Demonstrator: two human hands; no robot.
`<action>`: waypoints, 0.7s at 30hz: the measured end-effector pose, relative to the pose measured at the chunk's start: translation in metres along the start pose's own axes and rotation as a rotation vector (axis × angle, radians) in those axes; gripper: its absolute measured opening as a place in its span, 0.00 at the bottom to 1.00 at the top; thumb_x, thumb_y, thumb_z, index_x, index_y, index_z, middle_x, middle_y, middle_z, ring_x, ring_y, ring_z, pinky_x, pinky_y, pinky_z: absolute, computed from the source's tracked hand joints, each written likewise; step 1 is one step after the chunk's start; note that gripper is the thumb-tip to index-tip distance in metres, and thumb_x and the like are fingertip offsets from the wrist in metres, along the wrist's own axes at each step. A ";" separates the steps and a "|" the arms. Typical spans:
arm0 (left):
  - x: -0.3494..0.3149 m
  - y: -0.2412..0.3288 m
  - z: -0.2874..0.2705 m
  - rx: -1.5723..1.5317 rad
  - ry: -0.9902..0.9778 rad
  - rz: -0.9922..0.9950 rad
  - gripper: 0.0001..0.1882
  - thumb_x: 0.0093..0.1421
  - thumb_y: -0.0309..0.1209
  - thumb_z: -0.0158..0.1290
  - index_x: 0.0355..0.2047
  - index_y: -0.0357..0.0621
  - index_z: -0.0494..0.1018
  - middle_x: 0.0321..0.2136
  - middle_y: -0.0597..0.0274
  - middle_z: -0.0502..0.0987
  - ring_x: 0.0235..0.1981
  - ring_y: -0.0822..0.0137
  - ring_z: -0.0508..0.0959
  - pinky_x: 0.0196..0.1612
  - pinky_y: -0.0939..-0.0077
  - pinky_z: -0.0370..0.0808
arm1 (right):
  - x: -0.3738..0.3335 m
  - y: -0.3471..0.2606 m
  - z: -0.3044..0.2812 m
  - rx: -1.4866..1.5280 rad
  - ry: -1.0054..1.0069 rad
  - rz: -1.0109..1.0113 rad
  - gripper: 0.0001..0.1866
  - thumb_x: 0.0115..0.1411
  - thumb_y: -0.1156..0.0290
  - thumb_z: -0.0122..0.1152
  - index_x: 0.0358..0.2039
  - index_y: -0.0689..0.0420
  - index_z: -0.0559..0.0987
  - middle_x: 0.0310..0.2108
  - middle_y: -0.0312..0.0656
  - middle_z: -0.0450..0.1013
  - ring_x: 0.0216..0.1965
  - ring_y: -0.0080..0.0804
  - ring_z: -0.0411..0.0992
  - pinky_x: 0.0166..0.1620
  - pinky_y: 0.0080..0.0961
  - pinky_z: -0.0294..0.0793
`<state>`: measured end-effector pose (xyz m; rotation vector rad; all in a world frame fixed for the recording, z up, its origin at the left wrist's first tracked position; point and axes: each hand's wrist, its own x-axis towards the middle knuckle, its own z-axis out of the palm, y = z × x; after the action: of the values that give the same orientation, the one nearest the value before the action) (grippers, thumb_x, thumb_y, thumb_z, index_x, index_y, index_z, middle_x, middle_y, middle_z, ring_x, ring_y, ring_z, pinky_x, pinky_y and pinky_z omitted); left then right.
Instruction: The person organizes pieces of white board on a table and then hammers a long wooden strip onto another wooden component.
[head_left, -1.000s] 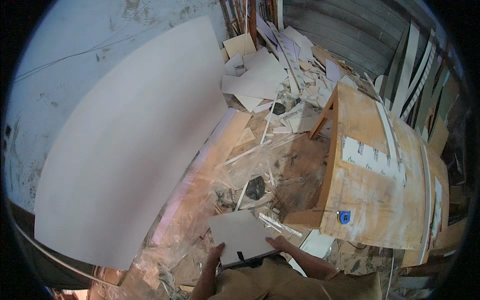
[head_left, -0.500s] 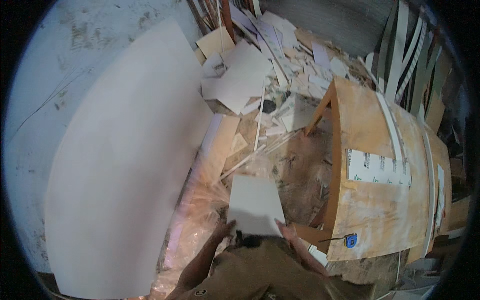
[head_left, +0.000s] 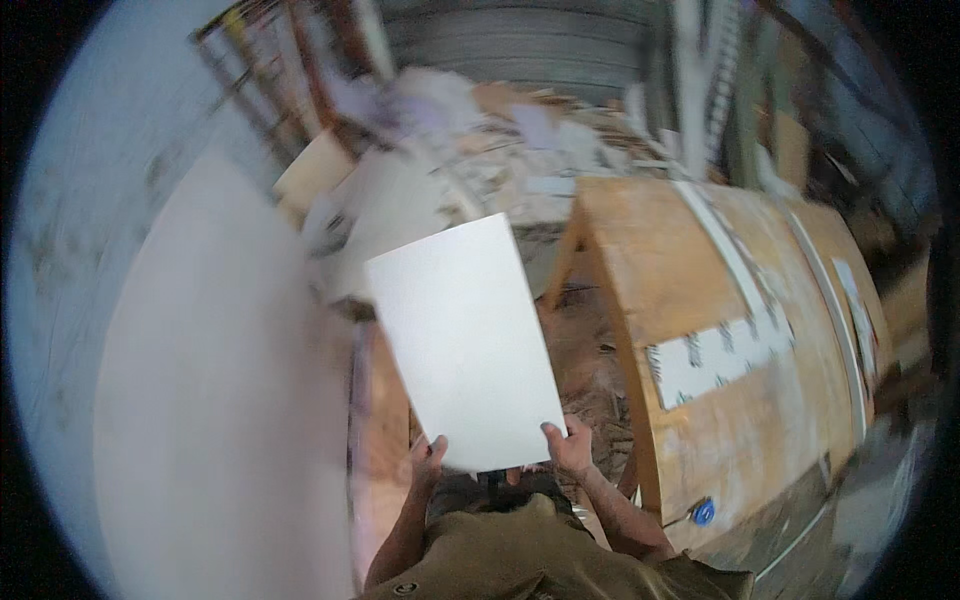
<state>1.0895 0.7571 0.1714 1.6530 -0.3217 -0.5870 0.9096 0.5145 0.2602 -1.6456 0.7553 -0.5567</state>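
A white rectangular panel (head_left: 462, 345) is held up in front of my body, its far end raised and tilted slightly left. My left hand (head_left: 428, 458) grips its near left corner, thumb on the upper face. At the near right corner, my right hand (head_left: 570, 447) clasps the panel the same way, with the thumb on top. The fingers of both hands are mostly hidden beneath it.
A large white sheet (head_left: 220, 400) leans against the wall on the left. To the right stands a wooden table (head_left: 640, 260) bearing a printed white strip (head_left: 715, 360) and a blue tape measure (head_left: 704, 512). Scrap boards (head_left: 480, 130) are heaped at the back.
The panel has been lifted toward me, so more of its face shows, and both hands have risen with it. My view has shifted, blurring the surroundings.
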 end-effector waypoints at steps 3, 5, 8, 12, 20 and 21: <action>0.067 0.024 -0.001 0.132 -0.052 0.114 0.33 0.62 0.53 0.45 0.53 0.34 0.65 0.46 0.54 0.72 0.49 0.61 0.69 0.50 0.64 0.68 | -0.047 -0.008 -0.006 -0.235 0.183 0.131 0.19 0.55 0.56 0.63 0.36 0.60 0.78 0.26 0.45 0.76 0.27 0.33 0.76 0.32 0.30 0.74; 0.096 0.059 0.025 -0.245 -0.246 0.095 0.35 0.62 0.55 0.45 0.54 0.32 0.63 0.46 0.52 0.72 0.49 0.60 0.69 0.50 0.63 0.69 | -0.100 -0.006 -0.006 -0.249 0.261 0.110 0.19 0.56 0.55 0.63 0.32 0.61 0.79 0.26 0.46 0.75 0.28 0.31 0.74 0.32 0.30 0.72; 0.079 0.098 0.073 -0.402 -0.553 0.036 0.39 0.62 0.57 0.44 0.54 0.30 0.60 0.46 0.49 0.71 0.50 0.59 0.69 0.50 0.62 0.70 | -0.189 0.001 0.015 -0.244 0.462 0.105 0.20 0.57 0.53 0.62 0.34 0.60 0.78 0.29 0.48 0.75 0.31 0.32 0.74 0.34 0.30 0.72; -0.006 0.118 0.135 -0.066 -0.741 -0.153 0.37 0.62 0.52 0.48 0.56 0.29 0.55 0.47 0.48 0.69 0.48 0.58 0.71 0.49 0.62 0.72 | -0.291 0.013 0.067 0.095 1.057 0.466 0.17 0.60 0.56 0.56 0.37 0.59 0.78 0.32 0.49 0.76 0.38 0.37 0.76 0.42 0.33 0.72; -0.241 0.100 0.207 0.021 -1.073 -0.012 0.35 0.58 0.51 0.56 0.46 0.26 0.63 0.41 0.52 0.72 0.42 0.63 0.71 0.46 0.69 0.68 | -0.500 0.041 0.029 -0.141 1.686 0.488 0.18 0.64 0.60 0.50 0.28 0.62 0.77 0.19 0.44 0.69 0.27 0.27 0.70 0.33 0.26 0.69; -0.259 0.086 0.220 0.054 -1.127 0.009 0.36 0.57 0.52 0.56 0.44 0.26 0.64 0.40 0.53 0.72 0.42 0.65 0.70 0.46 0.71 0.67 | -0.516 0.049 0.021 -0.163 1.717 0.488 0.18 0.64 0.59 0.51 0.29 0.62 0.77 0.20 0.42 0.69 0.28 0.28 0.69 0.33 0.27 0.69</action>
<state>0.7644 0.6948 0.2879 1.2139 -1.1527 -1.4795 0.5667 0.9027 0.2298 -0.6843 2.3503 -1.5447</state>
